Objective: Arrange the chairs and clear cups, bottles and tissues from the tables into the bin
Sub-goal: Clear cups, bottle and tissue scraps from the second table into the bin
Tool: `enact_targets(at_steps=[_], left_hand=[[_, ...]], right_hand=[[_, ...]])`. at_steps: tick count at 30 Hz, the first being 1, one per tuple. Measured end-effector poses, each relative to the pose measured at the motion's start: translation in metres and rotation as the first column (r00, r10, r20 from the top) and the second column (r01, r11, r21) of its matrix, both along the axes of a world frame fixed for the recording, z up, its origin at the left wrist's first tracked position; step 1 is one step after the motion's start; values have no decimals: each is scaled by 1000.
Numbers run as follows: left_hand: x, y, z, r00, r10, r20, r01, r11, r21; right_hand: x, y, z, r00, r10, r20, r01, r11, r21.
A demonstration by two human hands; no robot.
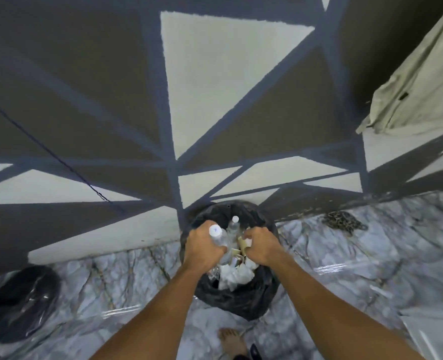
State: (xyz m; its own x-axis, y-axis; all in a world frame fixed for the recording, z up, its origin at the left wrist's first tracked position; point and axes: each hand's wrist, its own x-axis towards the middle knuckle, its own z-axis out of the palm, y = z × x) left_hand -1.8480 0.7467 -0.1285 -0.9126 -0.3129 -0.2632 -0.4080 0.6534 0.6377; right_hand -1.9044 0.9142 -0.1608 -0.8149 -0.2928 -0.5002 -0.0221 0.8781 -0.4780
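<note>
A bin lined with a black bag (241, 302) stands on the marble floor against the wall, straight below me. Both hands hover over its mouth. My left hand (202, 245) grips a clear plastic bottle (219, 236) with a white cap. My right hand (260, 246) is curled around a brown paper cup (243, 245). A second clear bottle (233, 227) stands in the bin behind them. Crumpled white tissues (234, 275) and other rubbish fill the bin under my hands.
A painted wall (215, 87) with grey and white triangles rises right behind the bin. A full black bag (22, 302) lies on the floor at the left. A beige cloth (418, 81) hangs at the upper right. My bare foot (232, 341) is just before the bin.
</note>
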Motion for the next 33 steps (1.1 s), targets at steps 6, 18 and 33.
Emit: enact_targets(at_steps=[6, 18, 33], left_hand=[[-49, -4, -29, 1000, 9, -30, -9, 1000, -6], [-16, -39, -38, 998, 60, -9, -59, 997, 52], [273, -197, 60, 863, 474, -177, -498, 856, -136]], right_hand=[[-32, -10, -24, 999, -33, 18, 33, 999, -11], [-28, -50, -32, 997, 71, 32, -71, 997, 7], [203, -284, 91, 750, 616, -242, -656, 740, -149]])
